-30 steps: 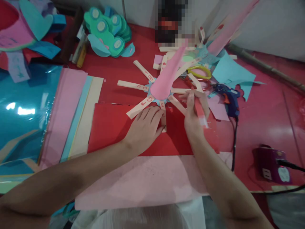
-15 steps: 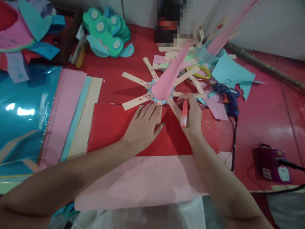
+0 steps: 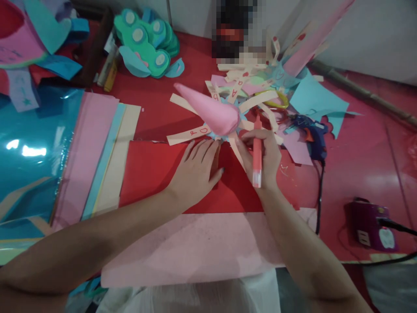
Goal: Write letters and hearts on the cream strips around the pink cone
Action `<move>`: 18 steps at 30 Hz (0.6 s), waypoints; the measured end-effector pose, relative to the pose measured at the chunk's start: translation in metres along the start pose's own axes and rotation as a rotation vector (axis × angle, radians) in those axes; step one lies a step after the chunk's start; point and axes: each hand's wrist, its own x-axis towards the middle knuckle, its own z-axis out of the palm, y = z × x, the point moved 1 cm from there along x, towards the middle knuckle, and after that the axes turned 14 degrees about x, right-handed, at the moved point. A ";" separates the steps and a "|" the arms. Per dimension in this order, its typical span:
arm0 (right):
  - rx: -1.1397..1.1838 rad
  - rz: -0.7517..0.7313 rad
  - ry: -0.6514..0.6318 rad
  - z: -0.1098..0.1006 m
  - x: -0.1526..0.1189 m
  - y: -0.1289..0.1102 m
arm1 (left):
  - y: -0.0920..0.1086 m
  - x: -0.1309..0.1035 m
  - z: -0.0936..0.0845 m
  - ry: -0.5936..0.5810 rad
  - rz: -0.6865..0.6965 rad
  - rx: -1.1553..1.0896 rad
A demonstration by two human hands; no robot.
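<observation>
A pink paper cone on a blue base leans to the upper left, with cream paper strips around it like rays. Red letters mark several strips, among them the strip with a D. My left hand lies flat on a red sheet, fingers stretched out, their tips at the near rim of the base. In my right hand is an orange-red marker, resting between thumb and fingers and pointing away from me. That hand is beside a blank strip; its underside is hidden.
A blue glue gun with a cord lies right, near a purple power adapter. Yellow-handled scissors lie among paper scraps. Coloured sheets are stacked left. Green foam shapes and another pink cone stand at the back.
The cone has turned, its tip swinging from upper right to upper left, and the strips have shifted around it. My right hand with the marker has moved slightly right. My left hand stays nearly in place.
</observation>
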 end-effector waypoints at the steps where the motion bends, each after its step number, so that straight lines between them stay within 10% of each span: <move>1: 0.004 -0.016 0.003 0.000 0.000 0.000 | 0.000 0.000 0.000 -0.001 0.003 0.004; 18: 0.044 0.014 -0.126 -0.002 -0.006 0.004 | 0.001 -0.002 0.000 0.035 0.043 0.087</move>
